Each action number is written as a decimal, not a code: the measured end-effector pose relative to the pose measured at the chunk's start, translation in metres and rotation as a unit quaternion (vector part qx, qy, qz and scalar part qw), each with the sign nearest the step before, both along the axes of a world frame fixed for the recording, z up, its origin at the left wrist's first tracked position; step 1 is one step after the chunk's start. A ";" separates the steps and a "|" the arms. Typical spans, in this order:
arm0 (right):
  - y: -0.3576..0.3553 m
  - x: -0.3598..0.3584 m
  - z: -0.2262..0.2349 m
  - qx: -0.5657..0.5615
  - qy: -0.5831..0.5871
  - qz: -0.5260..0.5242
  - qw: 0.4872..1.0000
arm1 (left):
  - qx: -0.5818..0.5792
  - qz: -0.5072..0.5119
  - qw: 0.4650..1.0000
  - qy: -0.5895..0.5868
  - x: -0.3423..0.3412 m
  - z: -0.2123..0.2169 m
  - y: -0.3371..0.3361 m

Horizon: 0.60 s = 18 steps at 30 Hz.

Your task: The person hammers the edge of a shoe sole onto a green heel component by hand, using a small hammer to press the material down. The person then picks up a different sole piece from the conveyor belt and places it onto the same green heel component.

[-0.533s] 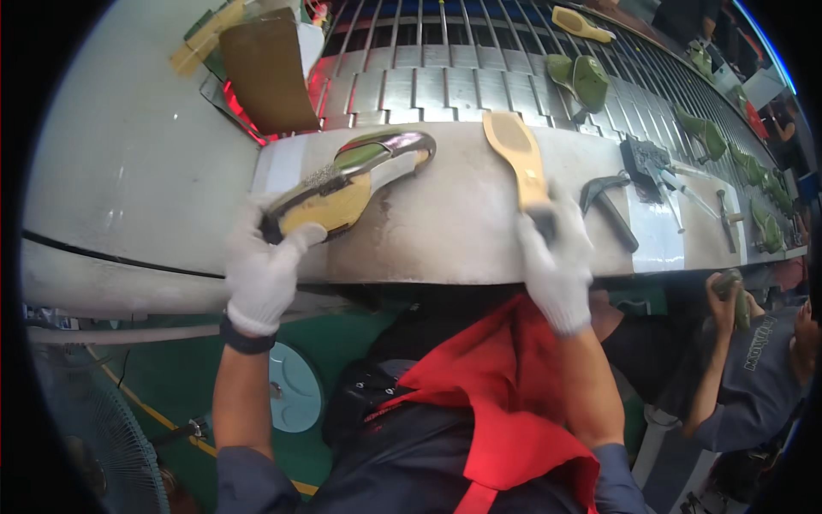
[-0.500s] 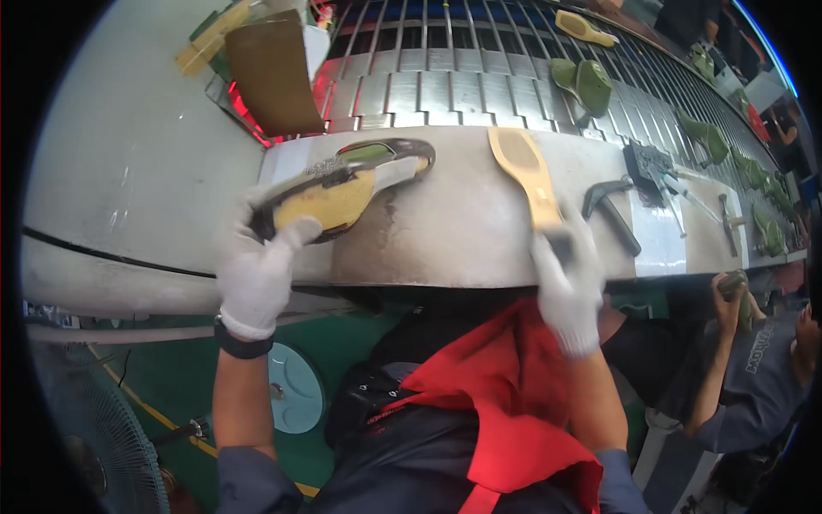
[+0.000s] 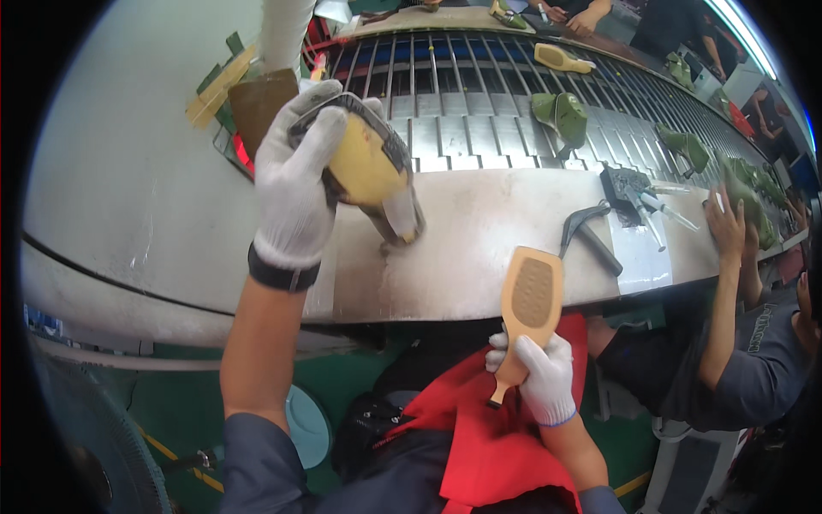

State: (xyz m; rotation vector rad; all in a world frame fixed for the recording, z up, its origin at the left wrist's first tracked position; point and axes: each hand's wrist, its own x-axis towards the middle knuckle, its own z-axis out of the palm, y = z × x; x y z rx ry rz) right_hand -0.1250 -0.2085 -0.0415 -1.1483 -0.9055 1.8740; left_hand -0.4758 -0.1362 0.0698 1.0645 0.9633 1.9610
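My left hand (image 3: 295,171), in a white glove with a dark band at the wrist, grips a lasted shoe upper (image 3: 364,158). The upper's yellow underside is turned toward me, its edge is dark, and its narrow end tilts down toward the bench. My right hand (image 3: 545,373), also gloved, is closed around the narrow part of a tan shoe sole (image 3: 533,291). The sole points up and away from me in front of the bench edge, showing a brown textured patch.
Dark pincers (image 3: 591,240) lie on the pale bench (image 3: 462,283) beside a dark block (image 3: 629,193) with slim tools. Behind runs a slatted conveyor (image 3: 471,128) carrying a green upper (image 3: 561,120) and a tan sole (image 3: 561,58). A co-worker's hand (image 3: 728,227) is at right.
My left hand has raised the lasted upper away from me and turned its narrow end downward. My right hand has lifted the tan sole off the bench and drawn it toward my body.
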 end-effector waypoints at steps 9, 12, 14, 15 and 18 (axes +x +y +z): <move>0.014 -0.021 0.078 0.128 0.073 0.152 0.977 | -0.039 -0.142 0.988 0.044 0.074 -0.004 -0.021; 0.014 -0.039 0.114 0.126 0.070 0.164 0.976 | -0.019 -0.188 0.980 0.065 0.079 -0.001 -0.026; 0.023 -0.047 0.123 0.131 0.029 0.190 0.972 | -0.015 -0.204 0.977 0.064 0.085 -0.001 -0.031; 0.026 -0.051 0.120 0.111 0.044 0.181 0.976 | -0.031 -0.213 0.977 0.017 0.088 -0.001 -0.035; 0.028 -0.056 0.120 0.122 0.024 0.170 0.978 | -0.014 -0.285 0.950 -0.125 0.083 -0.006 -0.032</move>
